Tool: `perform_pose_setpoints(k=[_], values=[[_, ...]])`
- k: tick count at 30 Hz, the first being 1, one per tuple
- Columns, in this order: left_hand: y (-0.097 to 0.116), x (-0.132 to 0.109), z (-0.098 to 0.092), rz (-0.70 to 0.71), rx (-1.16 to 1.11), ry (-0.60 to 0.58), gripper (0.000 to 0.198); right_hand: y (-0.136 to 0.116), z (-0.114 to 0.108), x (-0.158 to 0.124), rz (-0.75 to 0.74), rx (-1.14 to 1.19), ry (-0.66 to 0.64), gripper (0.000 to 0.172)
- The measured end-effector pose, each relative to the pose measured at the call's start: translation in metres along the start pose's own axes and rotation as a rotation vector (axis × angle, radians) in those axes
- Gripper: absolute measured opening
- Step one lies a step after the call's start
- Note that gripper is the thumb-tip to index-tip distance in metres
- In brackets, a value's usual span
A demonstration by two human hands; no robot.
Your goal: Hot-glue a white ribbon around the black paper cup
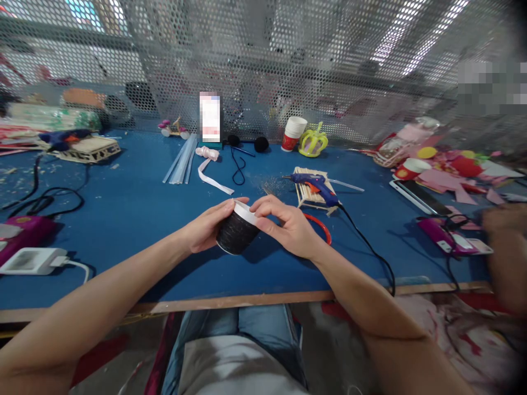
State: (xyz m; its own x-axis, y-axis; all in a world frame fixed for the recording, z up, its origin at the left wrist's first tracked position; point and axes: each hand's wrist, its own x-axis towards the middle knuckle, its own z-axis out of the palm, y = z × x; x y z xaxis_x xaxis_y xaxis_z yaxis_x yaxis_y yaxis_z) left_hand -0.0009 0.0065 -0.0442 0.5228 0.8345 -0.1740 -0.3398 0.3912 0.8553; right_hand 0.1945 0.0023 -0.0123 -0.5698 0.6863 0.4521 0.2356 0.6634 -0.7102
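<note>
A tilted paper cup (237, 233), its side wrapped in black cord-like material, shows a white band along the rim. My left hand (212, 222) grips it from the left, thumb near the rim. From the right, my right hand (286, 222) pinches the rim, with some fingertips hidden behind the cup. Just beyond my right hand, a blue glue gun (315, 184) rests on a small rack of wooden sticks (308, 193). A red ring (323, 226) lies partly behind that hand. White ribbon (212, 178) stretches across the blue table farther back.
Glue sticks (181, 164), a propped phone (209, 118), stacked cups (293, 133) and a yellow-green crown-shaped item (313, 141) line the back. At right are pink scraps (444, 184), another phone (420, 197) and another person's arm (508, 252). A charger (35, 261) and cables sit left.
</note>
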Motion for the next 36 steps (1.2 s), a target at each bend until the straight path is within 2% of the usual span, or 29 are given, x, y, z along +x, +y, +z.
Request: perform_pose_setpoints(k=[8,13,23,29,32,36], values=[[0.002,-0.002,0.006,0.079,0.071,0.090,0.044,0.000,0.003,0.001,-0.008,-0.068,0.003,0.012],[0.001,-0.002,0.007,0.137,0.143,0.126,0.050,0.000,0.003,0.000,0.010,-0.082,-0.002,0.013],[-0.004,0.000,0.008,0.283,0.426,0.163,0.060,0.001,0.007,0.002,0.039,-0.126,0.023,0.013],[-0.007,0.001,0.006,0.339,0.484,0.205,0.063,0.002,0.010,0.002,0.041,-0.143,0.058,0.012],[-0.008,0.002,0.003,0.350,0.516,0.182,0.066,0.002,0.010,0.001,0.048,-0.133,0.054,0.012],[-0.008,0.002,0.001,0.371,0.601,0.136,0.083,0.003,0.009,0.001,0.074,-0.117,0.065,0.012]])
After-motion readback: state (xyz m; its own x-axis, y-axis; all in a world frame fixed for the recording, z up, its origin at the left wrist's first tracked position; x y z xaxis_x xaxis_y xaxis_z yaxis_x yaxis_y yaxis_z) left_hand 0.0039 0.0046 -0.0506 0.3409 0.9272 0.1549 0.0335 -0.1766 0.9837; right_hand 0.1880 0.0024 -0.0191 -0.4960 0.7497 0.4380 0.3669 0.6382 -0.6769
